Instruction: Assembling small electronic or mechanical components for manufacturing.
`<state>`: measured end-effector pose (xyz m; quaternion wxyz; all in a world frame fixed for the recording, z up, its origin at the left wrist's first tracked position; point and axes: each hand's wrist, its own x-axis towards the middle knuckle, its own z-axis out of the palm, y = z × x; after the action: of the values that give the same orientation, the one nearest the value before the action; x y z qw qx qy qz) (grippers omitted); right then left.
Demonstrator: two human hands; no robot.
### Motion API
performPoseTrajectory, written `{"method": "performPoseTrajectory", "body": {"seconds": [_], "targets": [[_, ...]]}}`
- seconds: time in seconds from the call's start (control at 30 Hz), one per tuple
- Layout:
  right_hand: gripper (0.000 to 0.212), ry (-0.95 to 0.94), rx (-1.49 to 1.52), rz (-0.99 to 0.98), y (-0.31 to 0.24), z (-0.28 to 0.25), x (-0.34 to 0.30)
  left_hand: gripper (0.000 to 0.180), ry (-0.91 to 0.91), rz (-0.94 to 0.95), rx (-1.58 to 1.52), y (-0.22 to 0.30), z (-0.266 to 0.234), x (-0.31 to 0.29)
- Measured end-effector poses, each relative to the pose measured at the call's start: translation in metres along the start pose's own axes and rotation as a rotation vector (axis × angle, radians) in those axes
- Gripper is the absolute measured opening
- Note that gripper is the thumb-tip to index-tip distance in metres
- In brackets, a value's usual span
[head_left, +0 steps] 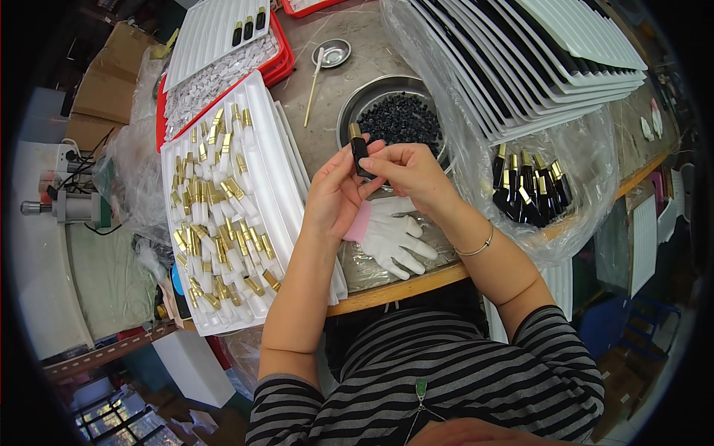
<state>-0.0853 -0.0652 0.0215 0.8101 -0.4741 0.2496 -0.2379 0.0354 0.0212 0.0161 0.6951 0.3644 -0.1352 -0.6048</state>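
1. Just on the near side of the steel bowl (346, 104), the left hand (338, 182) and the right hand (416, 177) were together, both pinching one black tube (360, 154).
2. The tube sat between bare fingertips, its gold end pointing away from the person; what the right fingertips pressed at the near end could not be made out.
3. Good work probably called for a steady left grip while the right thumb did the finer part, without tilting the tube.
4. Light pressure seemed wise, since the dark surface would likely show smudges; a white glove (394, 236) lay unworn beneath the hands.
5. Staying clear of the loose black pieces (401, 119) in the bowl looked sensible.
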Motion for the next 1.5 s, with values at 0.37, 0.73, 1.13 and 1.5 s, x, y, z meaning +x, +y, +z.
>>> {"method": "performPoseTrajectory", "body": {"seconds": [0.37, 0.73, 1.13, 1.5], "targets": [[0.019, -0.120, 0.087, 0.140, 0.002, -0.006, 0.003, 0.035, 0.022, 0.027, 0.062, -0.001, -0.003, -0.001], [0.023, -0.172, 0.123, 0.201, 0.001, -0.008, 0.003, 0.035, 0.077, 0.076, 0.158, -0.002, -0.001, -0.001], [0.019, -0.230, 0.175, 0.159, 0.005, -0.009, 0.001, 0.032, 0.092, 0.179, 0.348, 0.000, 0.008, -0.006], [0.020, -0.214, 0.340, 0.234, 0.009, -0.007, 0.001, 0.031, 0.152, 0.296, 0.495, 0.000, 0.013, -0.006]]}}
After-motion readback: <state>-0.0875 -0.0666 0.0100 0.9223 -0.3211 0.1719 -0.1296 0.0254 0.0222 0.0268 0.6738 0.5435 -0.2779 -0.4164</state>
